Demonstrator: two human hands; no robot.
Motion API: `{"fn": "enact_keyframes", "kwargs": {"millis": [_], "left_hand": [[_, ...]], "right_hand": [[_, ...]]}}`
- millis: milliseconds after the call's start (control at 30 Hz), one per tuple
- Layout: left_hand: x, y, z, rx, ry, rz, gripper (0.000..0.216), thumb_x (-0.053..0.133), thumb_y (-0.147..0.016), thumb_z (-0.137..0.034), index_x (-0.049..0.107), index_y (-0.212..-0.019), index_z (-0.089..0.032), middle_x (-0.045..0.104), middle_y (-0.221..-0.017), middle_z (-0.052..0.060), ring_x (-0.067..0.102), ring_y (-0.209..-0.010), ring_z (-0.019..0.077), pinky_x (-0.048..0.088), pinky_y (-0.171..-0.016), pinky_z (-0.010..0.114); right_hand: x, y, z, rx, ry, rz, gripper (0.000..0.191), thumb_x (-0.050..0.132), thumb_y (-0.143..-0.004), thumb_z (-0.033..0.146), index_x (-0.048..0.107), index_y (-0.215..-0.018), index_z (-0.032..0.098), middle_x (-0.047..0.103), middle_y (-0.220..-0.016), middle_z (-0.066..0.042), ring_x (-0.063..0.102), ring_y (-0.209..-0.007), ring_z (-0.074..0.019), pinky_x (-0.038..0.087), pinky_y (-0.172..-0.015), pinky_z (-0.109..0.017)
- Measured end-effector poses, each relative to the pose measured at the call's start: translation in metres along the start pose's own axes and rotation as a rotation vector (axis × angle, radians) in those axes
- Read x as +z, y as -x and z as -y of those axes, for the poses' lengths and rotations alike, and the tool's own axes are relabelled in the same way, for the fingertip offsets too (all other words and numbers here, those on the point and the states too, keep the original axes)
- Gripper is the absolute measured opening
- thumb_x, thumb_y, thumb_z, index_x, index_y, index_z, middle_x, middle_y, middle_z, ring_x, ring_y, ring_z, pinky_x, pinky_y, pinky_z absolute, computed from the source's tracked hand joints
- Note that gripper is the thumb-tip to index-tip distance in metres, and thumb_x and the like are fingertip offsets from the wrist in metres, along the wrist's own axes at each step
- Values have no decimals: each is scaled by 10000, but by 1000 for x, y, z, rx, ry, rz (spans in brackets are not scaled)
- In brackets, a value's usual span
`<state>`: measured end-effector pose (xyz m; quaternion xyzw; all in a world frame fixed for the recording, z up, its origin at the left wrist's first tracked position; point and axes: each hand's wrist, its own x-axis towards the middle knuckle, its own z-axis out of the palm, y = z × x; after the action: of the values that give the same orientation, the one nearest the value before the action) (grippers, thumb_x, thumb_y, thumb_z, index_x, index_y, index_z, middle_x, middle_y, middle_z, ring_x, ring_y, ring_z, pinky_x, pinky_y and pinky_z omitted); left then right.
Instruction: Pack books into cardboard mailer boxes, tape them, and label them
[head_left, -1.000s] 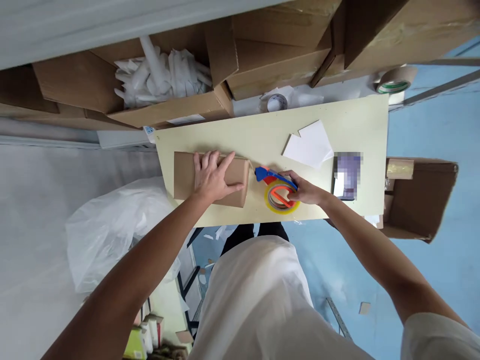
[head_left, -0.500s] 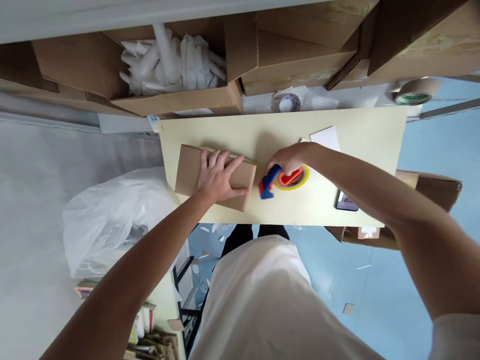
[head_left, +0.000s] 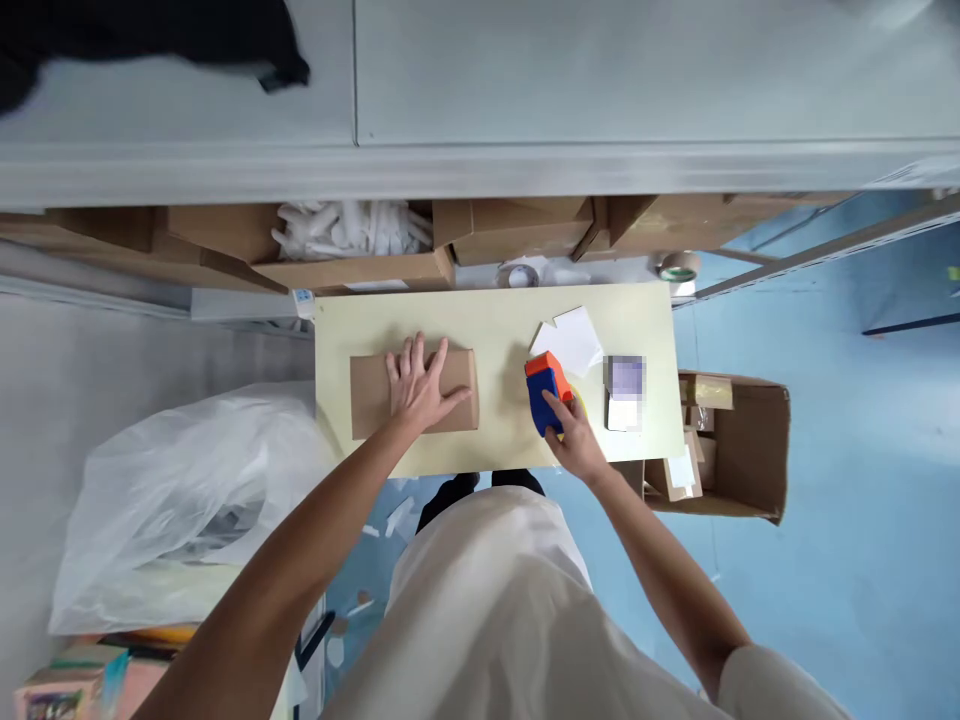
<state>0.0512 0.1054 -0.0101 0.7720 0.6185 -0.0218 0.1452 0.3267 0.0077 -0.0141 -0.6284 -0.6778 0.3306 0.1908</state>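
Observation:
A closed brown cardboard box (head_left: 371, 398) lies on the left half of the cream table (head_left: 495, 325). My left hand (head_left: 420, 393) rests on its top with fingers spread. To the right, over the table, my right hand (head_left: 574, 435) grips a blue and red tape dispenser (head_left: 545, 395). Part of a yellow-edged tape roll shows beside my fingers; the rest is hidden. White cards (head_left: 574, 340) lie just beyond the dispenser, and a phone (head_left: 624, 393) is right of my hand.
Behind the table stand open cartons, one with white rolled pieces (head_left: 352, 228). Tape rolls (head_left: 517, 275) sit near them. An open carton (head_left: 750, 450) stands at the right, a plastic bag (head_left: 187, 490) at the left. A grey shelf edge (head_left: 480, 170) crosses above.
My right hand has turned the tape dispenser and drawn it nearer the table's front edge. The box now lies straighter under my left hand. The view has shifted, showing more of the shelf.

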Motion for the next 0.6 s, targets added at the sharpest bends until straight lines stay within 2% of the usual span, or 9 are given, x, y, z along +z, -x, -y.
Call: {"fn": "enact_keyframes", "kwargs": {"millis": [67,133,200,267,400,467,533,600], "left_hand": [[2,9,-1,19,-5,2,871,464,-783,-624,218,-1465,-142,130,-1529,225,135,-1390,412,108,-1063,616],[3,22,2,42,-13,1,825,436,-818,-577,203,-1467,-124,124,-1530,230,125,-1397,400,134,-1068,596],[5,39,8,12,-26,-16,801,426,-829,-559,217,-1463,-117,127,-1527,237,106,-1399,407,138,-1062,610],[8,58,17,-83,-40,-51,800,434,-823,-565,238,-1457,-119,116,-1526,244,66,-1396,432,112,-1036,665],[20,89,40,-262,48,-107,785,441,-825,-540,228,-1456,-123,106,-1526,245,71,-1397,428,143,-1018,692],[28,95,51,-340,177,-182,827,429,-825,-538,175,-1458,-69,125,-1512,267,127,-1394,406,222,-1040,631],[35,95,59,-369,311,-238,854,439,-813,-525,159,-1446,-25,187,-1487,275,199,-1387,366,273,-1072,537],[38,94,63,-379,394,-273,855,468,-789,-519,186,-1436,-36,238,-1472,254,243,-1377,348,289,-1088,487]], "right_hand": [[17,8,-1,2,25,-71,616,435,-799,140,370,-1405,230,484,-1052,-131,502,-1031,-270,486,-854,-463],[24,9,0,23,39,-83,621,439,-795,136,377,-1405,243,497,-1023,-128,496,-1035,-283,461,-892,-508],[20,7,4,37,47,-76,636,462,-785,143,383,-1404,266,512,-1016,-122,498,-1049,-299,424,-942,-549],[7,9,13,9,62,-100,652,476,-780,152,372,-1410,285,525,-1029,-123,500,-1085,-321,406,-966,-579],[-46,17,44,-179,112,-273,660,498,-807,211,314,-1431,320,545,-1153,-137,498,-1165,-354,443,-935,-600],[-85,10,70,-287,140,-394,649,536,-815,267,318,-1425,312,547,-1226,-129,491,-1195,-353,460,-937,-570],[-126,-14,102,-377,197,-498,563,535,-835,297,395,-1380,291,587,-1201,-123,547,-1128,-325,470,-950,-516],[-163,-56,137,-434,266,-562,469,506,-856,305,474,-1321,255,608,-1185,-126,558,-1105,-306,454,-974,-476]]}}
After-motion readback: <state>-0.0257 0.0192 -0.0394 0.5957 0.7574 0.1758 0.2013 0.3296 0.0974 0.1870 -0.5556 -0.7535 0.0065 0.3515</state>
